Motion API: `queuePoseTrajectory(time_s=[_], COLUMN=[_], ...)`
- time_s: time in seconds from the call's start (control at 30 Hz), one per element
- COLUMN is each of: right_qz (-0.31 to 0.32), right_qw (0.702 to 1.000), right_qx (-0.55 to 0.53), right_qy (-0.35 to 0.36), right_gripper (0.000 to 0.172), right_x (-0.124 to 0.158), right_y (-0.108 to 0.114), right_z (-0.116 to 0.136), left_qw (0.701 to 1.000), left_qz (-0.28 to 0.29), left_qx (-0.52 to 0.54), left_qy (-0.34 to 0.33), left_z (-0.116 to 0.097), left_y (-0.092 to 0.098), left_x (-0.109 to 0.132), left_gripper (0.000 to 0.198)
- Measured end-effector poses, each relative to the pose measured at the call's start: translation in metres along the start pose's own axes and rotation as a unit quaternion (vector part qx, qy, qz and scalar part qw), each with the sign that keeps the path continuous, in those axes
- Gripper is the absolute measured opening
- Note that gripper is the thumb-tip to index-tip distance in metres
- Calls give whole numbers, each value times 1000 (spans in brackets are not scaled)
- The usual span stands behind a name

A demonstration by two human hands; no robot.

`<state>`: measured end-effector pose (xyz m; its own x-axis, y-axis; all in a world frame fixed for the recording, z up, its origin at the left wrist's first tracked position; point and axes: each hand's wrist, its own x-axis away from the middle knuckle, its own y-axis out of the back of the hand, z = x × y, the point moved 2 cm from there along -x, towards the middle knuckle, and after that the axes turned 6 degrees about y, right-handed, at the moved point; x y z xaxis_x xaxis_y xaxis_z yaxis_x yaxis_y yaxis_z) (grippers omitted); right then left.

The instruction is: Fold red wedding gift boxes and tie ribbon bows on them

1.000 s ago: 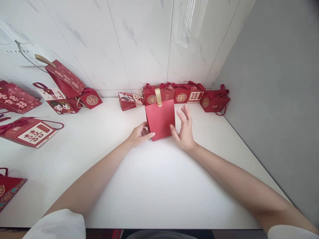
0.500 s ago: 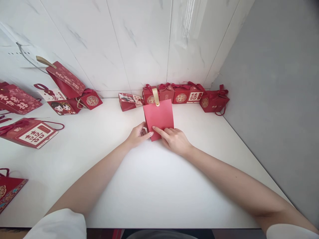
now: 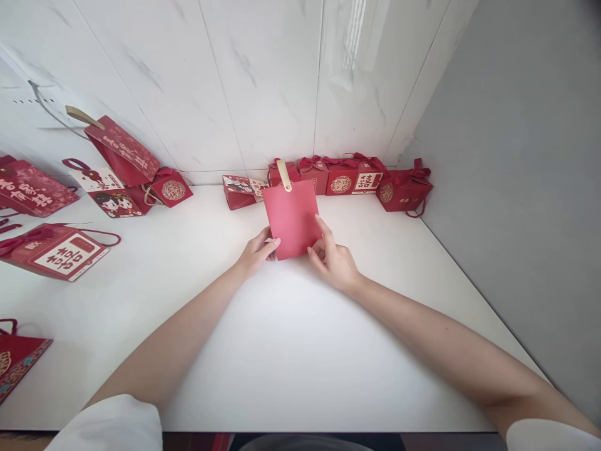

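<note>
A plain red gift box with a cream strap fixed by a gold stud is held up over the middle of the table, its unprinted side towards me. My left hand grips its lower left edge, thumb in front and the other fingers behind. At the right edge, my right hand has its index finger along the side and its thumb by the lower right corner, the remaining fingers curled. What lies behind the box is hidden.
On the white table, a row of red boxes with bows stands along the marble-patterned wall. A box printed with white characters leans among others at the left. Nearer, a red box with a cord handle lies tilted. A grey panel borders the right.
The gift box has shifted slightly left and up and turned a little. My right index finger has gone from the box's front face to its right edge.
</note>
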<state>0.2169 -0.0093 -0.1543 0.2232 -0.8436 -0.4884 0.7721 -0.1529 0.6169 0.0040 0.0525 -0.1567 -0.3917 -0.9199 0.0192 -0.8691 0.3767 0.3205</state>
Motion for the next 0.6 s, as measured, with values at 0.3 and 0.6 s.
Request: queuePoseTrajectory(time_s=[0.3,0.6], right_qz=[-47,-41], right_qw=[954,925], right_qx=[-288,-347], right_qy=[-66,-149], right_gripper=[82,60], right_x=[-9,-14], right_y=[-10,-11], right_z=[-21,-39], left_qw=[996,999], left_qz=[20,18], left_qx=[-61,-26], left_qy=[-61,-44], left_z=[2,-1], left_y=[-5,-4], left_x=[2,2], left_gripper=[55,53])
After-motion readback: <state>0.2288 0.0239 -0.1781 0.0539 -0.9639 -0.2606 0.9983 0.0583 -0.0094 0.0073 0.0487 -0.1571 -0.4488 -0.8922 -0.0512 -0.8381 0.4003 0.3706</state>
